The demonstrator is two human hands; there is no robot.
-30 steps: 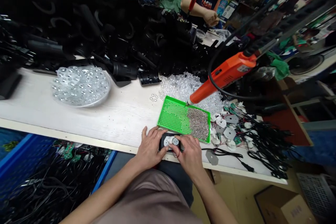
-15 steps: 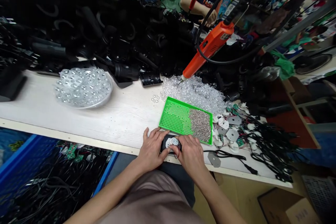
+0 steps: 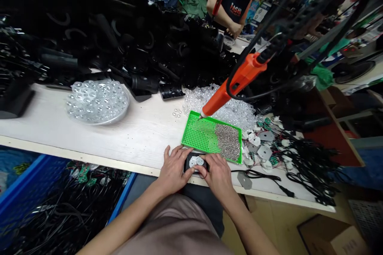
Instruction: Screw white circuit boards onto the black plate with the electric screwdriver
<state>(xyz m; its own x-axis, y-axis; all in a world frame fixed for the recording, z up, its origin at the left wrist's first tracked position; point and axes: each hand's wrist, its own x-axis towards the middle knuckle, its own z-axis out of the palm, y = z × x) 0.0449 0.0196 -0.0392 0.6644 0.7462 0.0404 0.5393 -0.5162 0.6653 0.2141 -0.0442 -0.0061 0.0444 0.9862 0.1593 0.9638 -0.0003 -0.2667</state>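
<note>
At the bench's front edge lies a small black plastic housing (image 3: 187,164) with a pale round motor-like part (image 3: 196,161) set in it. My left hand (image 3: 173,170) grips the housing's left side, thumb at the near edge. On the other side my right hand (image 3: 219,173) holds it, its thumb by the pale part and a thin red wire. Just beyond is a green perforated tray (image 3: 197,137) with small metal screws (image 3: 229,142) heaped at its right. An orange electric screwdriver (image 3: 233,83) hangs with its tip over the tray's far edge; neither hand touches it.
Clear plastic parts fill a bowl (image 3: 98,101) at left and form a pile (image 3: 236,109) behind the tray. Black housings (image 3: 143,82) crowd the back. Black cables (image 3: 308,175) and grey plates (image 3: 265,152) lie right. A blue crate (image 3: 36,175) stands below left. A co-worker (image 3: 231,6) is across.
The hanging screwdriver has swung nearer, its tip moving from the clear pile to over the green tray. Both hands stay on the housing. The co-worker's arms have shifted.
</note>
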